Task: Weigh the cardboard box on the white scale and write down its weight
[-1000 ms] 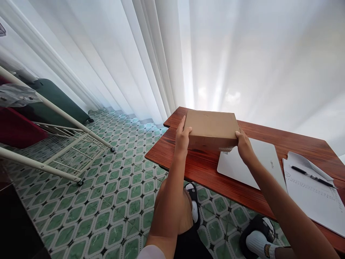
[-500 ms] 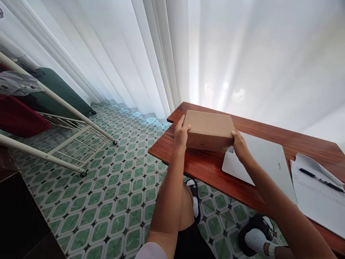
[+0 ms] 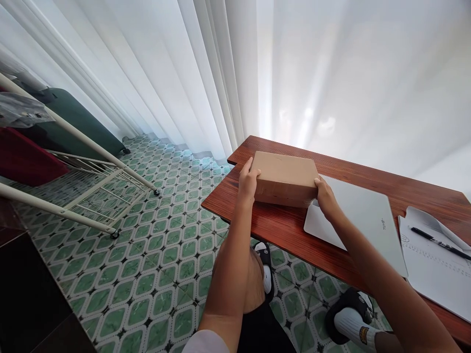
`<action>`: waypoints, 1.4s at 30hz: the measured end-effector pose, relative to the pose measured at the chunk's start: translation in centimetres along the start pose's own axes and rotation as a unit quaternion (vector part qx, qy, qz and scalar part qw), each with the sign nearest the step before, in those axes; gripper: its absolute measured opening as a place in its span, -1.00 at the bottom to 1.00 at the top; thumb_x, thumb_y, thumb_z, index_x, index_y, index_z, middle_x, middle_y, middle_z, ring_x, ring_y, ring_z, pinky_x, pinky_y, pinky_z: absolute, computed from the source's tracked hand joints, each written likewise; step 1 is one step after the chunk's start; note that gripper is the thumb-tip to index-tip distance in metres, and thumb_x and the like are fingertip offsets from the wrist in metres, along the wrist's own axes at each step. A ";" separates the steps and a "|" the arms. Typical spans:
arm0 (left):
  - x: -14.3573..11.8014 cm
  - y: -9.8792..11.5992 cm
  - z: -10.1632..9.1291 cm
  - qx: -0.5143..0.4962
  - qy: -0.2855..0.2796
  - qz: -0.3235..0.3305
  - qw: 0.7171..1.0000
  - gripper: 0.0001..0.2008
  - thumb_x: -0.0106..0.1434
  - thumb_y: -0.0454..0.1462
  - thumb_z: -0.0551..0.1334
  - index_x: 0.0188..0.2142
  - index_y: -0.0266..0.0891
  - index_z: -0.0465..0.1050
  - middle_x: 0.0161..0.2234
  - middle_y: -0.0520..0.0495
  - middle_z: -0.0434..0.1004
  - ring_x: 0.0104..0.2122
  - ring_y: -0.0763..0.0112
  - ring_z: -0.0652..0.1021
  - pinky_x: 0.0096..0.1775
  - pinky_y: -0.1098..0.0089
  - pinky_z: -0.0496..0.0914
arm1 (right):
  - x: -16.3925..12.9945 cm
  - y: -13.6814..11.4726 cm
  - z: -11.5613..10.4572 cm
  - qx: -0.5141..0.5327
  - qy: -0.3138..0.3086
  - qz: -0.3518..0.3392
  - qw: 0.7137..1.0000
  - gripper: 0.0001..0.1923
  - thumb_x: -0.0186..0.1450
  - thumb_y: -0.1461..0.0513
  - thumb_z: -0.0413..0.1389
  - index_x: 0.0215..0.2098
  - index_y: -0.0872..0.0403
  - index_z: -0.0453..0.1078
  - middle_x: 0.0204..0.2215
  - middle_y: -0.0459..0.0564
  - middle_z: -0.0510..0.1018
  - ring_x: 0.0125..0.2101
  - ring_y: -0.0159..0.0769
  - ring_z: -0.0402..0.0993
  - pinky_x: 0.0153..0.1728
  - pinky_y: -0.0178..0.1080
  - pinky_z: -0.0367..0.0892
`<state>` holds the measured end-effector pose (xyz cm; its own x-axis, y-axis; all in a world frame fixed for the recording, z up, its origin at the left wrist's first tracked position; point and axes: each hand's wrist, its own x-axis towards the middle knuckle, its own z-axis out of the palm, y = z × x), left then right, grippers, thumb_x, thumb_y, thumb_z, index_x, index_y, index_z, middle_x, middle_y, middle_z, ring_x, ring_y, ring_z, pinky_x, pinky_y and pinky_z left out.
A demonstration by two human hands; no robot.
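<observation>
The left hand [image 3: 248, 182] grips the left end of a flat cardboard box [image 3: 285, 177], thumb over the top edge, while the right hand [image 3: 326, 197] clamps its near right corner. The box sits on the far left part of the wooden counter [image 3: 279, 228], its right end touching or overlapping the corner of a closed white laptop [image 3: 358, 215]. Compared with a second ago the box lies lower and flatter against the counter, so it looks set down rather than carried. To the right, a black pen [image 3: 439, 243] rests on paper sheets [image 3: 434, 274].
</observation>
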<state>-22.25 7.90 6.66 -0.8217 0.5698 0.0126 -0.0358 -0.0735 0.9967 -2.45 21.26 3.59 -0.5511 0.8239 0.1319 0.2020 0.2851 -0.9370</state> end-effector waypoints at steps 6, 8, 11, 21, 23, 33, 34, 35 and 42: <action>0.5 -0.7 -0.2 0.000 -0.006 -0.017 1.000 -0.29 0.17 -0.23 0.20 0.35 -0.24 0.31 0.33 -0.08 0.29 0.27 0.10 0.35 0.19 0.29 0.32 | -0.1 -0.1 0.1 -0.004 -0.007 0.005 1.000 -0.51 0.46 0.00 -0.18 0.18 -0.09 0.40 0.19 0.00 0.47 0.17 0.09 0.34 0.26 0.16 0.14; 0.4 -0.8 -0.3 -0.002 -0.008 -0.020 1.000 -0.28 0.18 -0.24 0.19 0.35 -0.25 0.30 0.35 -0.10 0.26 0.28 0.08 0.33 0.20 0.28 0.32 | -0.1 -0.1 0.1 -0.010 -0.004 0.002 1.000 -0.51 0.45 -0.01 -0.17 0.17 -0.09 0.41 0.19 0.00 0.47 0.17 0.10 0.34 0.24 0.16 0.15; 0.4 -1.0 -0.4 -0.007 -0.011 -0.027 1.000 -0.26 0.18 -0.24 0.18 0.37 -0.28 0.27 0.37 -0.11 0.21 0.30 0.08 0.31 0.22 0.25 0.31 | -0.1 -0.2 0.1 -0.013 -0.002 0.000 1.000 -0.51 0.45 -0.02 -0.16 0.17 -0.08 0.41 0.19 0.00 0.48 0.16 0.09 0.35 0.23 0.13 0.18; 0.9 -1.4 -0.9 0.016 -0.004 -0.037 0.999 -0.19 0.07 -0.26 0.20 0.36 -0.30 0.28 0.37 -0.12 0.21 0.33 0.03 0.28 0.25 0.24 0.28 | -0.2 0.2 0.4 -0.031 -0.004 0.005 1.000 -0.49 0.46 0.01 -0.17 0.25 -0.08 0.35 0.19 0.02 0.47 0.18 0.08 0.33 0.22 0.13 0.17; 1.1 -1.6 -0.9 0.019 -0.008 -0.034 0.999 -0.19 0.06 -0.26 0.20 0.35 -0.27 0.29 0.35 -0.09 0.25 0.31 0.04 0.30 0.23 0.26 0.30 | -0.2 0.5 0.4 -0.032 -0.005 0.004 0.999 -0.49 0.46 0.01 -0.17 0.26 -0.09 0.33 0.18 0.02 0.48 0.18 0.08 0.33 0.24 0.14 0.15; 1.2 -1.8 -1.4 0.060 -0.021 -0.015 0.998 -0.24 0.04 -0.27 0.19 0.30 -0.24 0.35 0.32 -0.07 0.31 0.31 0.04 0.30 0.25 0.24 0.28 | -0.9 0.6 0.7 -0.014 -0.017 -0.006 1.000 -0.44 0.48 0.02 -0.19 0.37 -0.07 0.20 0.29 0.03 0.36 0.29 0.01 0.22 0.34 0.13 0.06; 1.2 -1.8 -1.4 0.067 -0.020 -0.015 0.997 -0.25 0.05 -0.27 0.19 0.30 -0.23 0.35 0.32 -0.07 0.31 0.31 0.03 0.30 0.25 0.24 0.27 | -0.9 0.6 0.7 -0.012 -0.019 -0.007 1.000 -0.44 0.48 0.02 -0.19 0.37 -0.08 0.20 0.31 0.02 0.34 0.30 0.00 0.22 0.34 0.13 0.06; 1.2 -1.8 -1.4 0.074 -0.018 -0.015 0.997 -0.25 0.06 -0.27 0.20 0.30 -0.23 0.35 0.32 -0.08 0.31 0.32 0.02 0.30 0.26 0.24 0.27 | -1.0 0.5 0.7 -0.011 -0.021 -0.008 1.000 -0.44 0.48 0.01 -0.19 0.38 -0.08 0.19 0.32 0.02 0.33 0.30 -0.01 0.21 0.34 0.13 0.07; 0.6 -0.8 -1.1 0.167 0.018 0.035 0.985 -0.22 0.08 -0.35 0.27 0.34 -0.22 0.31 0.36 -0.15 0.25 0.37 0.01 0.22 0.38 0.19 0.07 | -1.0 0.6 0.8 -0.007 -0.013 0.011 1.000 -0.26 0.44 -0.15 -0.14 0.48 -0.04 0.00 0.46 0.02 0.07 0.45 -0.04 -0.09 0.44 0.13 -0.14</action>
<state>-23.36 7.42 5.78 -0.8355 0.5429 0.0846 0.2049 0.1650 0.9648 -2.39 20.20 2.60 -0.5676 0.8168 0.1032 0.2244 0.2741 -0.9352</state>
